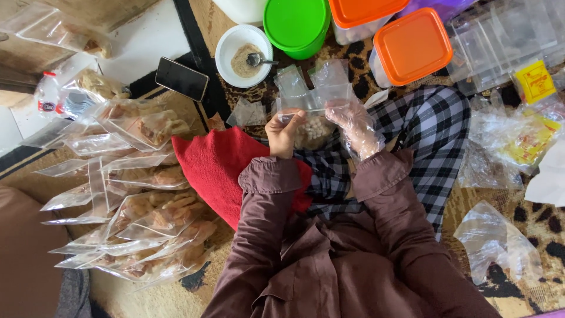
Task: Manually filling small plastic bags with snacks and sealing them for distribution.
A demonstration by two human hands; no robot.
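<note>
Leopard-print rug (pixel 529 218), filled clear bags (pixel 141 194), phone (pixel 182 79), white bowl (pixel 242 56), lidded tubs (pixel 412 46)

To my left a heap of filled clear plastic pouches (pixel 135 194) lies beside a folded red cloth (pixel 220 168). Ahead sit a black phone (pixel 182 79), a white bowl of brown powder (pixel 243 54) with a metal spoon (pixel 259 59) in it, a green round lid (pixel 295 22) and an orange-lidded square tub (pixel 411 46). Crumpled empty bags (pixel 497 238) rest on my right
</note>
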